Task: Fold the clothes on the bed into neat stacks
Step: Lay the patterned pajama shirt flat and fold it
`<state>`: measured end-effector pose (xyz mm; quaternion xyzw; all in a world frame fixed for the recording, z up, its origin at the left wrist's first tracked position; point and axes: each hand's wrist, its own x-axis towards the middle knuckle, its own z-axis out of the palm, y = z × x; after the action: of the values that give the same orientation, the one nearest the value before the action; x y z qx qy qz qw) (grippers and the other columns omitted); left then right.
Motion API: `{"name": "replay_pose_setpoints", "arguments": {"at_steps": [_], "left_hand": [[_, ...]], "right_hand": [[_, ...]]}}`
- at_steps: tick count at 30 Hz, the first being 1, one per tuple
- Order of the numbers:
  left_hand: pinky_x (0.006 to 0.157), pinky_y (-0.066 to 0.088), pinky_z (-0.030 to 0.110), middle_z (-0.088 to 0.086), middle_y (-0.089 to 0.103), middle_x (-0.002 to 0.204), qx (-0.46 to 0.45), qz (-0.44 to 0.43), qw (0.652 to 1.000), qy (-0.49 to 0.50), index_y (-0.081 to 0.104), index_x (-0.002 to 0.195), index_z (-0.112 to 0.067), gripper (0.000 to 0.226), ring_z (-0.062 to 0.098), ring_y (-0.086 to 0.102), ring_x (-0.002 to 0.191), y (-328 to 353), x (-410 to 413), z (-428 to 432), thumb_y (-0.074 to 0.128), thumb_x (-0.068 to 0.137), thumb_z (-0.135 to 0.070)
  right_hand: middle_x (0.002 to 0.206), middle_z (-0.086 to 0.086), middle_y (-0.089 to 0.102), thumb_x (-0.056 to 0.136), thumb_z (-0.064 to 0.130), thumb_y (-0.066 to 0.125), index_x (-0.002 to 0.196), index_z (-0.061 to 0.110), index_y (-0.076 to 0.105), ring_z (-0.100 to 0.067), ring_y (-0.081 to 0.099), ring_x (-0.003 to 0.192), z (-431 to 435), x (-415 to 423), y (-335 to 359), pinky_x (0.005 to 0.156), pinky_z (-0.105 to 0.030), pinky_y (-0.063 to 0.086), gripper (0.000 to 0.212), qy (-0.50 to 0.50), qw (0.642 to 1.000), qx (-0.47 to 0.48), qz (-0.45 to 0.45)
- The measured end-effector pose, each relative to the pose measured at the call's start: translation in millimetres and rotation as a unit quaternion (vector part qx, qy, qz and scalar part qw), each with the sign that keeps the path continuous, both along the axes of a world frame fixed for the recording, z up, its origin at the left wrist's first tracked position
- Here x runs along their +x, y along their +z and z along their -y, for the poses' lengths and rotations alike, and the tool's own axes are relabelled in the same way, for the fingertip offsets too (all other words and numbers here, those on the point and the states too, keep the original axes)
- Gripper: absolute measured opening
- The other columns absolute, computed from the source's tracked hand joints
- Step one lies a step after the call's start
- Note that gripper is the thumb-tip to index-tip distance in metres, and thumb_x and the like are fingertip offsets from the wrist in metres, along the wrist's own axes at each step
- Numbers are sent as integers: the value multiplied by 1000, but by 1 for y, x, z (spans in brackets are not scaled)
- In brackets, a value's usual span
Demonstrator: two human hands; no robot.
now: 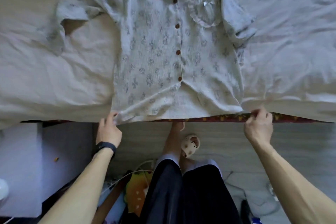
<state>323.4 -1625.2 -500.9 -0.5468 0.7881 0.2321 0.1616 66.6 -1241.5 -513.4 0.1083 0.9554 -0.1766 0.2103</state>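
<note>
Shirt [174, 51] lies flat, front up, on bed sheet [54, 78], mid view. Long axis runs 12–6: collar at 12, hem at 6, just over bed's near edge. Short sleeves spread out, L one toward 10, R one toward 2. Buttoned placket runs down the centre w/ five brown buttons [178, 52].

Left hand [109, 129] at 7 o'clock of shirt, fingers curled, pinching hem's L corner. Black wristband [105, 146] on that wrist. Right hand [258, 127] at 5 o'clock, fingers curled on cloth at hem's R corner; can't tell if some sheet is caught in too.

Around, L to R: white cable [127, 174] on floor [227, 142] at 7. Orange-yellow item [136, 191] beside it, partly behind dark trousers [181, 196] at 6. Cream slipper [190, 144] w/ holes on a foot, just below hem's middle. Red patterned mattress edge [218, 119] shows under the sheet from mid to R.

Shirt cloth: pale grey-green, crinkled, faint floral print. Frilled collar. Frilled chest pocket [203, 12] w/ small white bow at 1 o'clock. Sheet off-white, rumpled, creased both sides of shirt.
</note>
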Motion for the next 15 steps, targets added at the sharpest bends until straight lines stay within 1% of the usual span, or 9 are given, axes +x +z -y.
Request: {"name": "replay_pose_setpoints", "arguments": {"at_steps": [2,3,5,7,9,10,11,13,15], "left_hand": [[84,50,47,15,39,137,-28,16,999,0,47,136,-20,50,42,51,112,-5,-17,-8,57,89,-8],[85,50,48,15,38,135,-64,1,998,-23,48,133,-16,52,42,51,110,-7,-27,-17,63,83,-9],[82,49,47,13,42,126,-104,-46,984,-134,49,122,-15,51,38,53,103,-8,-52,-43,72,76,-18],[78,49,42,10,48,119,-88,-81,958,-260,50,113,-17,46,32,56,96,-9,-80,-70,76,77,-34],[79,46,40,7,56,113,-84,-66,928,-356,53,109,-18,47,27,56,97,-15,-104,-94,73,80,-49],[81,45,40,5,57,113,-89,-42,918,-384,54,111,-19,48,26,56,101,-18,-113,-103,72,80,-52],[83,43,40,4,57,114,-101,-24,913,-394,55,113,-20,47,26,55,104,-21,-121,-108,70,82,-51],[86,42,39,2,59,115,-132,-10,911,-391,56,118,-20,32,25,55,109,-27,-130,-107,64,91,-36],[87,40,39,2,62,116,-125,4,916,-382,57,118,-20,21,26,55,111,-30,-133,-96,52,98,-21]], "right_hand": [[120,-24,55,97,18,52,112,6,52,-44,56,106,11,6,1,91,-47,43,20,-71,997,8,37],[109,-16,60,95,21,55,105,10,54,-39,58,102,19,14,2,88,-43,43,15,-66,997,-11,35],[85,4,64,92,29,61,92,20,58,-25,62,87,40,34,6,79,-32,40,9,-29,996,-73,39],[80,16,67,89,41,65,87,28,64,-11,66,81,65,50,11,75,-27,43,14,-9,987,-142,70],[91,15,70,88,52,69,100,26,66,-8,72,82,90,54,8,74,-27,55,29,-67,961,-226,146],[98,12,69,88,53,71,107,22,63,-10,74,80,103,51,5,72,-31,59,38,-135,935,-269,186],[100,8,68,89,50,72,111,19,60,-12,74,76,114,46,2,65,-32,60,40,-206,906,-302,212],[88,0,66,93,35,71,104,13,62,-12,64,58,129,33,-7,50,-27,49,26,-316,858,-336,225],[79,-5,65,95,20,66,97,8,66,-11,49,46,136,26,-9,43,-23,38,12,-365,835,-343,229]]}}
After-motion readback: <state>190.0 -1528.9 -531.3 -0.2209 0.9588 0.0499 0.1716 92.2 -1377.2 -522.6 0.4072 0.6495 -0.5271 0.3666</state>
